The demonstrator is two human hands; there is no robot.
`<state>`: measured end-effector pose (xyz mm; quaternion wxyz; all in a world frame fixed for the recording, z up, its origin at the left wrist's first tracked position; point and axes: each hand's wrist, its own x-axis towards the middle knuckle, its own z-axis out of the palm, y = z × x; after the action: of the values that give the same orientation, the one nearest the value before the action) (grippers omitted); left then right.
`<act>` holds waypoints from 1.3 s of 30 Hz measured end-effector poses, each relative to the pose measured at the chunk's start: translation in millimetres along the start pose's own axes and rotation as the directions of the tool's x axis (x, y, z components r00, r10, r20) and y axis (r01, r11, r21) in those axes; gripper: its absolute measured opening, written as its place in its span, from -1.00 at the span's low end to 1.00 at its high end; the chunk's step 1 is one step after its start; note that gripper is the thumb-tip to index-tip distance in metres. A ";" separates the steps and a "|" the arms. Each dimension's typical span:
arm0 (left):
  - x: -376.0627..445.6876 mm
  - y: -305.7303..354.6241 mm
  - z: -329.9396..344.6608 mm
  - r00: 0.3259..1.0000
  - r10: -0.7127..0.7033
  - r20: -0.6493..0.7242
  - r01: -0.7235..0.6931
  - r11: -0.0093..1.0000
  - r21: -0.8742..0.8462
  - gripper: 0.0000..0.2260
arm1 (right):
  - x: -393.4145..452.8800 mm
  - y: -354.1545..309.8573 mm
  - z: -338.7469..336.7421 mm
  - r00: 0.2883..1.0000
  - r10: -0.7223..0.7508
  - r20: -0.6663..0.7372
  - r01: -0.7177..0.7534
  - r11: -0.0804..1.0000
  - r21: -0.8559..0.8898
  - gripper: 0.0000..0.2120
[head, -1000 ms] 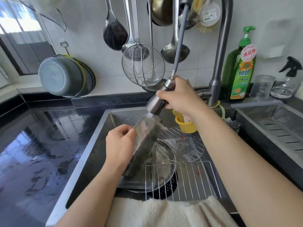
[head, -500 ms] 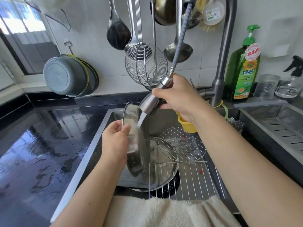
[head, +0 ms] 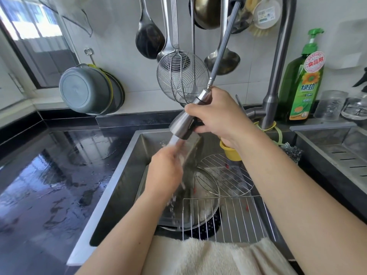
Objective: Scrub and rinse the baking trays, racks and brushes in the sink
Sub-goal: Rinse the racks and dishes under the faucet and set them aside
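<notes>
Fingers (head: 200,111) of our right hand (head: 218,114) clamp the sprayer (head: 183,126), left hand (head: 165,171) grips the tray (head: 189,149) mid-rinse; next, we judge, turn it.

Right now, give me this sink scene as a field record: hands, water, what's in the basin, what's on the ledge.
left hand: left hand grips a small blurred metal tray, tilted over the basin
right hand: right hand grips the steel pull-out spray head
water: running onto the tray
basin: stainless sink holds a round wire rack, a rectangular wire rack, a round metal pan
ledge: green dish soap bottle
front edge: cream towel
</notes>
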<state>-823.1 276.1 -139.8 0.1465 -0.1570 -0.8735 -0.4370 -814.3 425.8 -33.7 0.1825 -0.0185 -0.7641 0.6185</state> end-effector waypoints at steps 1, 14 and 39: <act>-0.8 0.4 2.3 0.997 0.060 0.041 -0.063 0.995 0.077 -0.62 | -0.4 -0.5 0.8 1.000 0.004 0.001 -0.004 1.000 0.011 -0.77; -2.9 -2.5 9.1 0.935 -0.296 0.198 0.346 0.886 -0.310 -0.72 | -2.5 -5.0 -7.8 0.999 0.015 0.036 -0.012 0.997 -0.080 -0.77; 4.7 -16.9 -21.4 0.847 -0.522 0.101 0.464 0.632 -0.621 -0.62 | 8.1 18.4 -8.5 0.995 -0.055 -0.081 0.035 0.972 -0.231 -0.77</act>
<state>-831.6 249.8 -137.7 -0.0004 0.0679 -0.6800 -0.7300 -822.9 440.2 -47.8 0.2263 -0.0488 -0.8219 0.5204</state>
